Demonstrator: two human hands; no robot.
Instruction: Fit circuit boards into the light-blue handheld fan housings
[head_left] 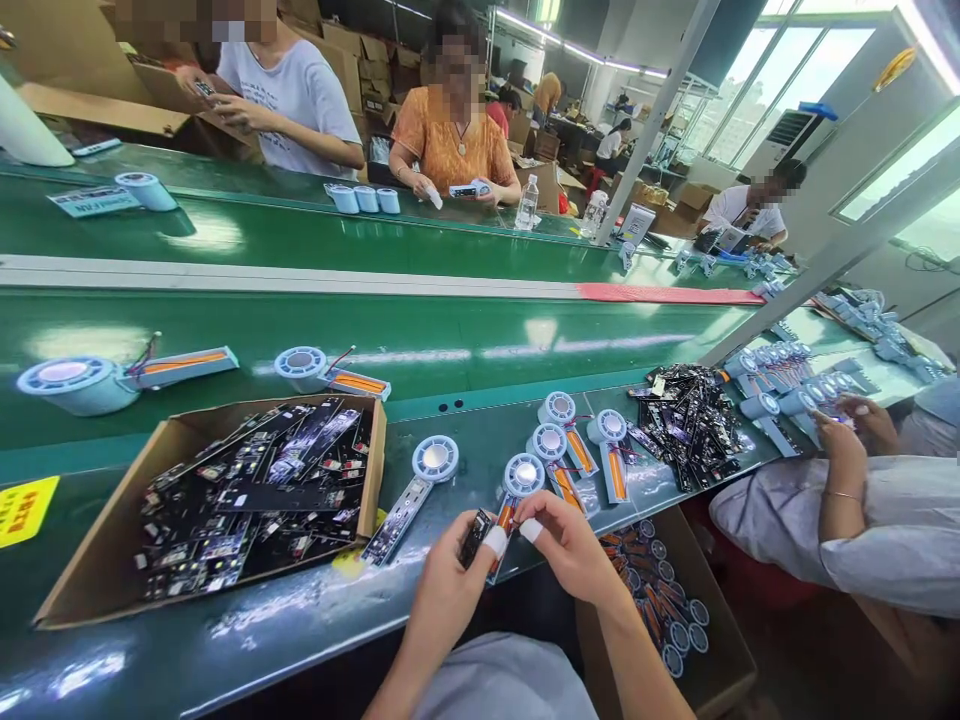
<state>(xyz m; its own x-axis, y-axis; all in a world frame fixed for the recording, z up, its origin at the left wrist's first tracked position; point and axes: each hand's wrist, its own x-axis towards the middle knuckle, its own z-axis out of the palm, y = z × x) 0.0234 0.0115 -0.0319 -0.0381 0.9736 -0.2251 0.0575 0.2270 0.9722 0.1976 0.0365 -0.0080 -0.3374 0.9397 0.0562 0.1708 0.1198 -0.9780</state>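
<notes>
My left hand (450, 585) grips a black circuit board (475, 537) | my right hand (566, 545) pinches a fan part (517, 485) | above the counter (450, 600)

Glossy green belt (465, 350), brown cardboard box (105, 540)

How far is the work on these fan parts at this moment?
Done, it seems: one fan half already carries a circuit board. In hand: left hand holds a black board, right hand steadies another half. Left: three halves without boards; the box still holds many.
</notes>
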